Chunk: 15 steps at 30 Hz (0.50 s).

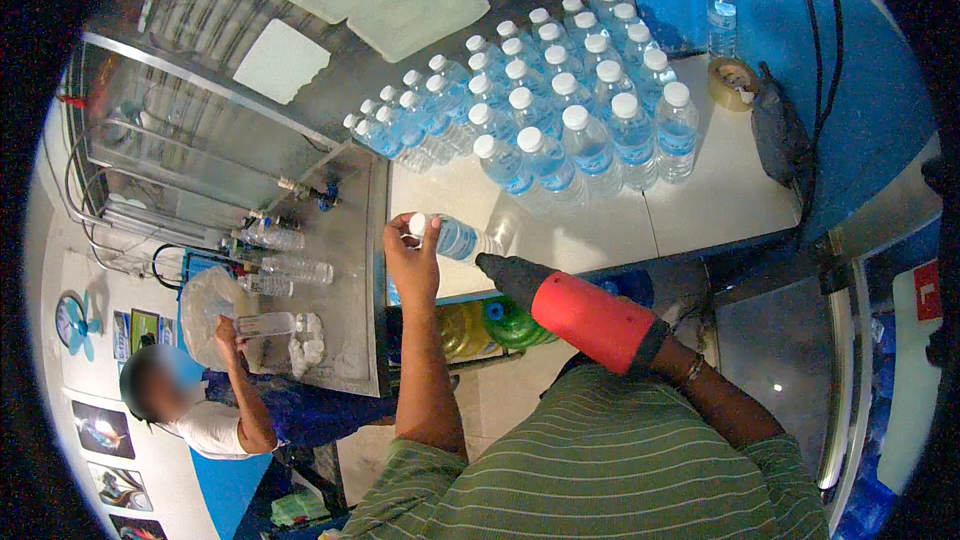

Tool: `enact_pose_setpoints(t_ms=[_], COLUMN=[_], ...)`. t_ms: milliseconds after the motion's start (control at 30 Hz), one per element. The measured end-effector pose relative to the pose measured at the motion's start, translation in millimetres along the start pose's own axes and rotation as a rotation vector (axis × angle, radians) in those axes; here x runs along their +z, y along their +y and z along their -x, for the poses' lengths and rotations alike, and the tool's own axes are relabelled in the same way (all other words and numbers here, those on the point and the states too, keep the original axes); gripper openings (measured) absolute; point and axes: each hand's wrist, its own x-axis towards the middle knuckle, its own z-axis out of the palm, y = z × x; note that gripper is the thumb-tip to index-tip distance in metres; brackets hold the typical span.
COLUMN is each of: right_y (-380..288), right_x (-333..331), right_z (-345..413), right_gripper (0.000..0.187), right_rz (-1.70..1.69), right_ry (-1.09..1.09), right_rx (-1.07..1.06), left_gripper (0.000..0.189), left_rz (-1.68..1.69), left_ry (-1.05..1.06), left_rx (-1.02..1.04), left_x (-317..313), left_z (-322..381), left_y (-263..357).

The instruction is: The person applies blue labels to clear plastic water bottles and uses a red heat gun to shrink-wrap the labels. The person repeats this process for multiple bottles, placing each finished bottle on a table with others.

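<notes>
My left hand (pixel 414 259) grips a small clear plastic water bottle (pixel 456 238) by its neck and white cap, thumb on the near side. The bottle has a blue label and is tilted nearly flat above the pale tabletop (pixel 600 229), its base pointing right. My right hand (pixel 673 358), mostly hidden behind the tool, holds a red heat gun (pixel 592 319) with a black nozzle. The nozzle tip is close to the bottle's lower end; whether they touch cannot be told. Beyond stand rows of capped, labelled water bottles (pixel 592 150).
A roll of tape (pixel 733 84), another bottle (pixel 721 19) and a black plastic bag (pixel 780 124) are at the right. A metal counter (pixel 352 270) at left holds unlabelled bottles (pixel 296 268); a co-worker (pixel 232 412) there holds a clear container beside a plastic bag. Large bottles (pixel 510 326) lie below the table.
</notes>
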Motion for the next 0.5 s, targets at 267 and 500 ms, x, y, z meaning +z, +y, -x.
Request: enact_pose_setpoints(t_ms=[267, 500], right_y=[-9.5, -5.9], right_x=[-1.9, -7.1], right_z=[-1.4, 6.8], right_gripper=[0.037, 0.039], right_rz=[-0.057, -0.167], right_ry=[-0.022, 0.095], right_rx=[0.087, 0.517], left_gripper=[0.040, 0.060], left_rz=[0.147, -0.015], left_ry=[-0.350, -0.173], left_rx=[0.034, 0.105], left_x=[-32.2, -20.6], left_z=[-10.0, 3.3], left_y=[1.1, 2.4])
